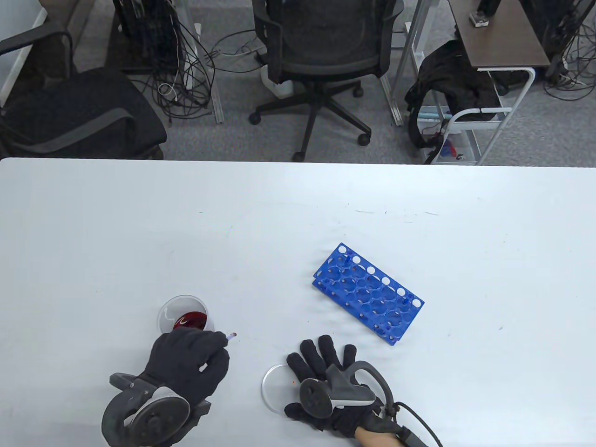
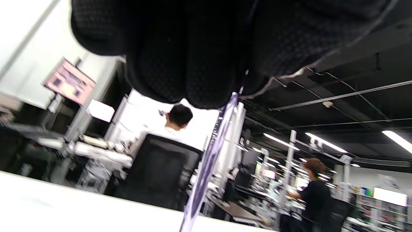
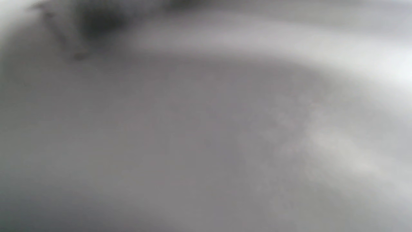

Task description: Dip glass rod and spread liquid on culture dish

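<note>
Here the left hand (image 1: 188, 361) grips a clear glass rod (image 1: 230, 336), red-tipped, just right of the beaker (image 1: 185, 316) of dark red liquid; the right hand (image 1: 326, 377) rests flat, fingers spread, on the clear culture dish (image 1: 274, 384), farther right.

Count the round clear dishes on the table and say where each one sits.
2. One dish holding red liquid sits just beyond the left hand; one culture dish lies partly under the right hand.

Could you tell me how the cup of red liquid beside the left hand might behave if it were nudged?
The cup looks thin, clear and light, so it would probably slide or tip easily. It stands open, so its red liquid would likely spill. The left hand sits close beside it.
</note>
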`<state>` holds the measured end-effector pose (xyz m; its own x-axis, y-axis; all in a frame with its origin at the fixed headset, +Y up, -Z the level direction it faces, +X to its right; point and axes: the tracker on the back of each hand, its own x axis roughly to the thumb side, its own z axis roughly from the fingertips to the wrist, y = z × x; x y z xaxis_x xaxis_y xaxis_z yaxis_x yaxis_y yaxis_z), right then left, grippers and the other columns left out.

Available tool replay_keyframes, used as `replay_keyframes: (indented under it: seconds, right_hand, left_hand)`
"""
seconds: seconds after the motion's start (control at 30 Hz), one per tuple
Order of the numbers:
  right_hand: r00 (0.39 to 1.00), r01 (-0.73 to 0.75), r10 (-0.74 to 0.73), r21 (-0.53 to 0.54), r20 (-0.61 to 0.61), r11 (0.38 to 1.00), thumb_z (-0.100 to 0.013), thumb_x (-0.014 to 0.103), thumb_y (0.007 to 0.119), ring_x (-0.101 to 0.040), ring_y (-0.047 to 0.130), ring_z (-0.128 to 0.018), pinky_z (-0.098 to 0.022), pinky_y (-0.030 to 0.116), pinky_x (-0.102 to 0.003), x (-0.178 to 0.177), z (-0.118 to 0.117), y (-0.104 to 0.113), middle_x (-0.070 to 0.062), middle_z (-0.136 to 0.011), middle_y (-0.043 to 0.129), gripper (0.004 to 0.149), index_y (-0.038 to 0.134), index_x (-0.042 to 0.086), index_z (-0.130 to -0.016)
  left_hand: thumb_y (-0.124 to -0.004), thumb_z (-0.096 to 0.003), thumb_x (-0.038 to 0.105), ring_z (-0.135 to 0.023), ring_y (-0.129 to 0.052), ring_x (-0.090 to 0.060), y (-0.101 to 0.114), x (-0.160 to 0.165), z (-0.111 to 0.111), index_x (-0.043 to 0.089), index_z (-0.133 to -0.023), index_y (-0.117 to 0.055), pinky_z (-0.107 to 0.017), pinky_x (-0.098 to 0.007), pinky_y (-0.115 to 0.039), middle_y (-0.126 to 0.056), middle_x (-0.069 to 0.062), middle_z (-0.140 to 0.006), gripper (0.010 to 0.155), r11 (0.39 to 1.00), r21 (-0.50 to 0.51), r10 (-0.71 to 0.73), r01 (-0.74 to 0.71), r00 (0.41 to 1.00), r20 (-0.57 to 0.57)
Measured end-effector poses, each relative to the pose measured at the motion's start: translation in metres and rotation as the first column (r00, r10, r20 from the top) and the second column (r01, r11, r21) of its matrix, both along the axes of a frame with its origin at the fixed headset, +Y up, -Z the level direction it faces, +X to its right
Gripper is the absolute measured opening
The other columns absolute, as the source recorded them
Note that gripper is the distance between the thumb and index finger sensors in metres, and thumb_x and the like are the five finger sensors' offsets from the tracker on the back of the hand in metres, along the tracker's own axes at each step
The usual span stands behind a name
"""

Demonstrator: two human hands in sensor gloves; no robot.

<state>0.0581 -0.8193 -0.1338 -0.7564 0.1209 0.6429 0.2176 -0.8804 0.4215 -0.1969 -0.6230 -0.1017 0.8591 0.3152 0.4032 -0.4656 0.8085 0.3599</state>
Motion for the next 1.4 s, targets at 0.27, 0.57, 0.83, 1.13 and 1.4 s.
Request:
replay_keyframes:
  seconds: [0.27, 0.57, 0.83, 1.13, 1.4]
  right_hand:
    - [1.000, 0.000, 0.000, 0.000, 0.000, 1.000, -0.054, 0.074, 0.028, -0.062, -0.008, -0.096, -0.058, 0.014, -0.087, 0.000, 0.000, 0.000, -0.029, -0.111, -0.015, 0.095, -0.016, 0.010, -0.108]
    - [1.000, 0.000, 0.000, 0.000, 0.000, 1.000, -0.054, 0.074, 0.028, -0.062, -0.008, -0.096, -0.058, 0.014, -0.087, 0.000, 0.000, 0.000, -0.029, -0.111, -0.015, 0.095, -0.016, 0.010, -0.108]
    - [1.000, 0.000, 0.000, 0.000, 0.000, 1.000, -0.054, 0.074, 0.029, -0.062, -0.008, -0.096, -0.058, 0.014, -0.087, 0.000, 0.000, 0.000, -0.029, -0.111, -0.014, 0.095, -0.016, 0.010, -0.108]
    - [1.000, 0.005, -0.005, -0.004, 0.001, 1.000, -0.054, 0.074, 0.029, -0.062, -0.008, -0.096, -0.058, 0.014, -0.087, 0.000, 0.000, 0.000, -0.029, -0.111, -0.015, 0.095, -0.016, 0.010, -0.108]
    - [1.000, 0.005, -0.005, -0.004, 0.001, 1.000, -0.054, 0.074, 0.029, -0.062, -0.008, -0.096, -0.058, 0.014, -0.087, 0.000, 0.000, 0.000, -0.029, -0.111, -0.015, 0.095, -0.016, 0.010, -0.108]
  left_hand:
    - [-0.092, -0.0421, 0.050, -0.052, -0.109, -0.027, -0.028, 0.032, -0.007, 0.027, -0.066, -0.099, -0.045, -0.040, -0.092, -0.107, 0.004, -0.059, 0.034, 0.989, -0.138, -0.036, 0.056, 0.989, 0.143]
    - [-0.092, -0.0418, 0.050, -0.054, -0.109, -0.027, -0.055, 0.051, -0.011, 0.028, -0.068, -0.099, -0.046, -0.040, -0.092, -0.107, 0.005, -0.062, 0.035, 0.959, -0.264, -0.034, 0.104, 0.965, 0.259]
    - [-0.093, -0.0418, 0.049, -0.055, -0.109, -0.027, -0.065, 0.058, -0.015, 0.028, -0.068, -0.099, -0.047, -0.040, -0.092, -0.107, 0.005, -0.063, 0.035, 0.935, -0.305, -0.094, 0.178, 0.958, 0.271]
    - [-0.092, -0.0421, 0.050, -0.054, -0.109, -0.027, -0.068, 0.059, -0.016, 0.027, -0.068, -0.099, -0.046, -0.040, -0.092, -0.107, 0.004, -0.062, 0.035, 0.922, -0.361, -0.026, 0.141, 0.952, 0.305]
    - [-0.091, -0.0427, 0.050, -0.055, -0.109, -0.026, -0.073, 0.069, -0.011, 0.027, -0.070, -0.098, -0.047, -0.040, -0.092, -0.107, 0.005, -0.064, 0.036, 0.949, -0.294, -0.028, 0.113, 0.959, 0.280]
